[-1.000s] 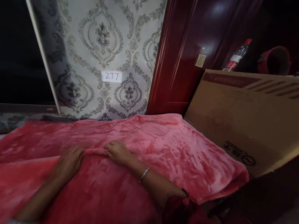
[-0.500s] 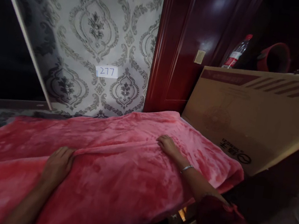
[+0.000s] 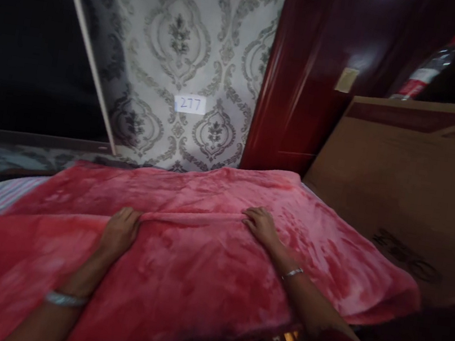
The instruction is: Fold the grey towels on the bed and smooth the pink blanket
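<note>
A pink plush blanket [image 3: 187,267] is spread wide in front of me, with a raised fold running across its middle. My left hand [image 3: 120,231] is closed on the left end of that fold, its fingertips tucked into the fabric. Farther right, my right hand [image 3: 261,225] grips the same fold with bent fingers. Between the two hands the fold looks drawn fairly straight. A bracelet sits on each wrist. Beneath the blanket at the left, a striped sheet [image 3: 4,194] shows.
Behind the blanket stands a patterned wall with a paper label [image 3: 190,104] reading 277. A dark screen [image 3: 36,45] is at the left. To the right are a dark red wooden panel [image 3: 296,78] and a large cardboard box [image 3: 406,174], with a plastic bottle [image 3: 428,72] above it.
The view has swung left, so the scene sits farther right. My left hand has moved forward and closer to the right hand along the fold. More striped sheet shows at the left.
</note>
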`<state>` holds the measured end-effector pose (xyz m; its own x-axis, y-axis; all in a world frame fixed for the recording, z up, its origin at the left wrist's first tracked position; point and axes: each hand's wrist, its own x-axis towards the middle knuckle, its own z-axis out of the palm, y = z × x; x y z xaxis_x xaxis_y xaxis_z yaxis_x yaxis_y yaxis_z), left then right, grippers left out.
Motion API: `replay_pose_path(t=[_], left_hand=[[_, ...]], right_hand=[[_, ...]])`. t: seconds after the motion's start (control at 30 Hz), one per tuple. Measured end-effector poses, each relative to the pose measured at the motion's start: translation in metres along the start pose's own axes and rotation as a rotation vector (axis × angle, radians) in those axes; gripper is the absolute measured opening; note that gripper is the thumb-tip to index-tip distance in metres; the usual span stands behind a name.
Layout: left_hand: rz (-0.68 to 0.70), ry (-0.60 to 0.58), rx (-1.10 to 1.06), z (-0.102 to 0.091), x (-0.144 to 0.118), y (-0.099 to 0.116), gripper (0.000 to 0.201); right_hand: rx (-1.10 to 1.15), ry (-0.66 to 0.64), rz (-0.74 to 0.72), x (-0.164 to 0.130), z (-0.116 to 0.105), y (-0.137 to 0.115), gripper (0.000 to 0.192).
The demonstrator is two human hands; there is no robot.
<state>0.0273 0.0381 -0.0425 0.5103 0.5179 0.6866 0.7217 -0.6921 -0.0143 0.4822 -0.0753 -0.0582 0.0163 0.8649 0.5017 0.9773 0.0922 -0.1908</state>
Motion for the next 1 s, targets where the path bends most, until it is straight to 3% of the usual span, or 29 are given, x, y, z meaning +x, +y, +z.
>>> replay_pose_path(t=[0.27,0.5,0.6,0.77,0.9,1.0], left_hand=[[-0.090,-0.216,0.044,-0.004,-0.005,0.028,0.026],[-0.142,-0.383,0.070,-0.017,-0.014,0.026,0.018],[-0.165,-0.439,0.063,-0.038,-0.021,0.006,0.015],[-0.283,-0.494,0.110,-0.087,-0.045,-0.051,0.015],[-0.422,-0.484,0.167,-0.123,-0.066,-0.094,0.024],[-0.528,-0.447,0.207,-0.140,-0.075,-0.113,0.036]], right_hand=[[-0.033,0.211,0.126,-0.017,0.017,0.008,0.040],[0.012,0.128,0.079,-0.022,0.029,0.030,0.052],[0.022,0.096,0.095,-0.020,0.027,0.030,0.052],[0.048,0.113,0.126,-0.018,0.027,0.026,0.043],[0.069,0.136,0.149,-0.018,0.027,0.021,0.039],[0.074,0.131,0.175,-0.020,0.023,0.016,0.040]])
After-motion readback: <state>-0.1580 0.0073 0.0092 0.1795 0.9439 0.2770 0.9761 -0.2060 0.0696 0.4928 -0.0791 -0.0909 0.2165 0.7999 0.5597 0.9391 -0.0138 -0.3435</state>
